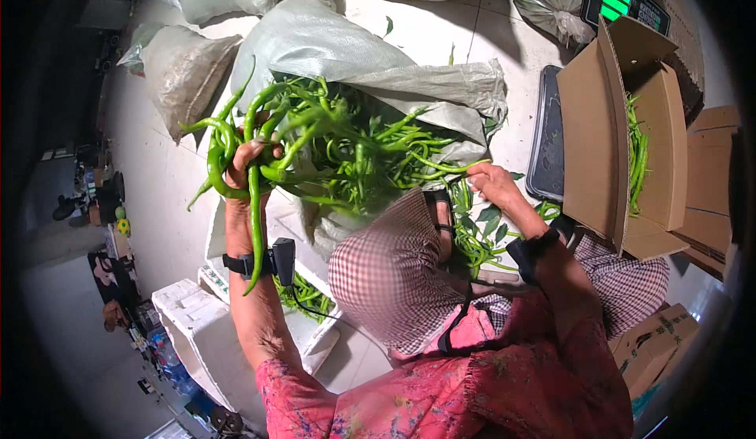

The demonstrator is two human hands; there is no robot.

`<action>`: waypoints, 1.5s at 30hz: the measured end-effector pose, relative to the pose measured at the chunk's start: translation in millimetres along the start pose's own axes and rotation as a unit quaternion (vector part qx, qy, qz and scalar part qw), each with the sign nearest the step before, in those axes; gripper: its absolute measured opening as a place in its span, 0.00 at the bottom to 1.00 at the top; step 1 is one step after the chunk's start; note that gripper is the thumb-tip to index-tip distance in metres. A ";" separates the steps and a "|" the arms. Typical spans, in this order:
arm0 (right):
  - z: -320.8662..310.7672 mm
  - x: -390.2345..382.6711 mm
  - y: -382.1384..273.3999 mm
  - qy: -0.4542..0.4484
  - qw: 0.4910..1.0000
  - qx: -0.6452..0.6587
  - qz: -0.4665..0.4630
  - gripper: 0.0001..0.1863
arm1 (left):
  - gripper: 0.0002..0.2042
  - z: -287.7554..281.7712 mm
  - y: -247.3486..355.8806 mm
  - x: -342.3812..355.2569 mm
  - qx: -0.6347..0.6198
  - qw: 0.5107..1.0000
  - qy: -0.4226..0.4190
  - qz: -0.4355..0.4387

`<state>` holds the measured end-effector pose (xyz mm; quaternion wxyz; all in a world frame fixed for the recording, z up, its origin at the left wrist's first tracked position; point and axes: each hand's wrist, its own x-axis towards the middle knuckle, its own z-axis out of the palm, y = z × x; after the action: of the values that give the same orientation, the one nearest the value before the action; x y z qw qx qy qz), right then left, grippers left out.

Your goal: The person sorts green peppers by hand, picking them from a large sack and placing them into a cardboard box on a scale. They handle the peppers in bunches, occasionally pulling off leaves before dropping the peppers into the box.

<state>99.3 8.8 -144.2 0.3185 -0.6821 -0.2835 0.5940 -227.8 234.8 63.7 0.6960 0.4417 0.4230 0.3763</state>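
My left hand (248, 162) is closed around a bunch of long green chili peppers (216, 159), several of them curling out past the fingers and one hanging down along the wrist. To the right, the fingers of my right hand (498, 187) pinch the end of a long thin green chili pepper (449, 168). Between both hands lies a heap of green chili peppers (358, 155) with some leaves, spilling from the mouth of a pale woven sack (315, 41). More peppers and loose leaves (490, 222) lie on the floor below my right hand.
An open cardboard box (587, 140) at the right has green peppers inside, beside a dark scale platform (543, 144) and its lit display (616, 0). White foam boxes (185, 325) stand at the lower left. Other filled sacks (189, 69) rest at the far side.
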 end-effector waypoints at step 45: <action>-27.2 -92.9 -232.8 0.155 0.869 -0.087 -0.461 0.14 | 0.29 159.8 -9.5 -76.0 -0.310 0.935 -0.171 -0.003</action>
<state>111.9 83.2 96.4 0.5354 -0.5822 -0.5632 0.2392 -106.5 116.1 114.6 0.8613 0.2607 0.1612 0.4053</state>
